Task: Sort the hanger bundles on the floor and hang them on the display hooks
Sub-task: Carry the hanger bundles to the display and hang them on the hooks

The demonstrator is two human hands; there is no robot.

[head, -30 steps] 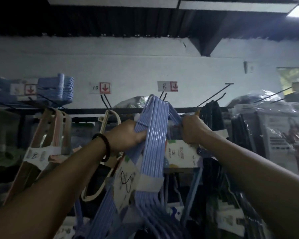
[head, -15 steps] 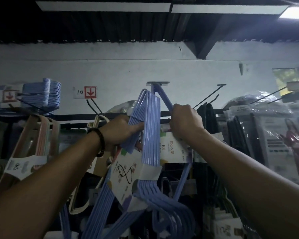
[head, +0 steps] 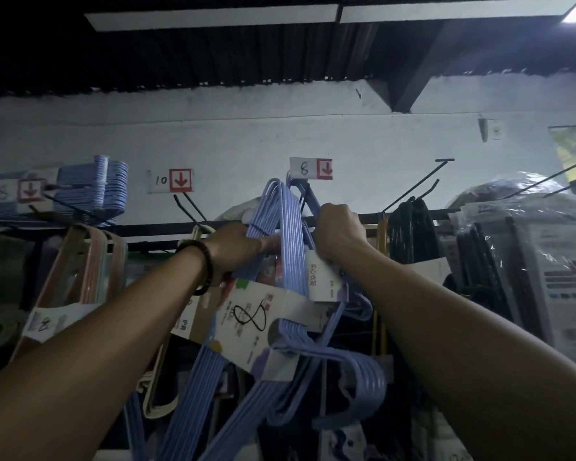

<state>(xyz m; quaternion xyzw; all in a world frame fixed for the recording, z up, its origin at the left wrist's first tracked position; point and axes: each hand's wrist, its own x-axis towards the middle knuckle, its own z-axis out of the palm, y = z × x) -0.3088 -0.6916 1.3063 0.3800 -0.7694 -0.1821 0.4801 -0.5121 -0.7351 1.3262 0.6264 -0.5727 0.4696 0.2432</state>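
Note:
I hold two bundles of blue hangers up at the display rail. My left hand grips the nearer blue bundle, whose paper sleeve bears a handwritten 8; its hook ends hang low. My right hand is closed on a second blue bundle with a white label, raised toward the hook under the price tag marked 8. The hook itself is mostly hidden behind the bundles.
An empty hook sits under the tag marked 10. More blue hangers hang at upper left, beige ones below them. Black hangers and plastic-wrapped goods fill the right. Long bare hooks jut out there.
Both hands have lifted the blue bundles higher and closer to the hook under the 8 tag. The view has shifted, so the tag now shows above the bundles.

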